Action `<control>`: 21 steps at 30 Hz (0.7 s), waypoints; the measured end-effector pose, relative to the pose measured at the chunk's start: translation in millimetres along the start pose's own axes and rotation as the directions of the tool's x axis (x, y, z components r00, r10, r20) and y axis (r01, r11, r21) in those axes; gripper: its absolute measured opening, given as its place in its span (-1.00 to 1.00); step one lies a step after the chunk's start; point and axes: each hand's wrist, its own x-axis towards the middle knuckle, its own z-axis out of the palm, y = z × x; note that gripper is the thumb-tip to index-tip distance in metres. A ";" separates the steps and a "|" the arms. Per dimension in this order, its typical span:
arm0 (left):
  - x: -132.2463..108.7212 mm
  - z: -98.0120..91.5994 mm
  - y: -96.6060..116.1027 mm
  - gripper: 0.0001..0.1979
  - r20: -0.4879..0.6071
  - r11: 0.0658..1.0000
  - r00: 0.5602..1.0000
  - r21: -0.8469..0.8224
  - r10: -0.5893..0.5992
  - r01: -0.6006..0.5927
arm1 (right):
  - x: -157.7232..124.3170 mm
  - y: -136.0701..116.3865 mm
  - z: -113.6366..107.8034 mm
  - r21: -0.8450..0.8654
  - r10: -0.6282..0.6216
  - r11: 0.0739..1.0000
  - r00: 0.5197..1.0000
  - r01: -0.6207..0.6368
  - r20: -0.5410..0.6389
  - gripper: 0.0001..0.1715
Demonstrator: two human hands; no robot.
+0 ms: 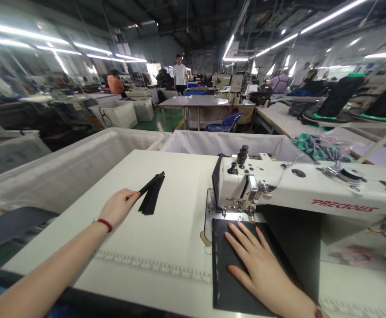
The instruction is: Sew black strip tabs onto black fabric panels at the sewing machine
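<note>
My left hand (pixel 121 206) pinches the near end of a black strip (pixel 148 186) at the left of the white table. That strip slants across a small pile of black strips (pixel 151 199) lying flat. My right hand (pixel 254 256) lies flat, fingers spread, on a black sheet of material (pixel 224 282) at the front of the sewing machine (pixel 235 185). The sheet's far edge reaches close to the presser foot (pixel 250 214). More black material extends under the machine arm, partly hidden by my right hand and forearm.
A measuring tape (pixel 156 265) runs along the table's (pixel 179 229) front. White bins (pixel 90 150) stand behind and left of it. Black thread cones (pixel 340 97) and a bag of green-ended spools (pixel 321 148) are at the right. Other people (pixel 180 75) are farther back.
</note>
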 end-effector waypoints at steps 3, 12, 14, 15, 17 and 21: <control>-4.8 0.9 1.7 -0.73 0.002 0.998 1.000 -0.067 -0.013 0.013 | -5.0 2.6 -0.9 -0.013 -0.007 1.000 1.000 0.006 -0.013 -0.32; -45.4 -26.5 50.4 -0.60 -0.160 0.989 0.977 -0.001 0.144 -0.146 | 7.9 -6.3 -8.3 -0.044 0.038 0.998 0.999 -0.039 -0.027 -0.36; -74.1 -24.3 75.3 -0.60 -0.112 0.961 0.955 0.069 0.275 -0.269 | 11.5 -9.1 -7.8 -0.041 0.059 0.997 0.997 -0.061 -0.050 -0.38; -90.8 -19.5 88.0 -0.57 -0.070 0.939 0.939 0.098 0.335 -0.328 | 12.1 -9.9 -7.3 -0.037 0.063 0.997 0.996 -0.065 -0.059 -0.39; -125.4 -4.9 111.0 -0.46 0.028 0.870 0.887 0.181 0.461 -0.458 | 10.5 -10.0 -6.6 -0.024 0.052 0.998 0.996 -0.053 -0.066 -0.39; -177.8 23.9 139.6 -0.50 0.247 0.577 0.687 0.393 0.683 -0.716 | 0.5 -7.0 -8.1 0.003 0.016 1.000 1.000 -0.016 -0.013 -0.37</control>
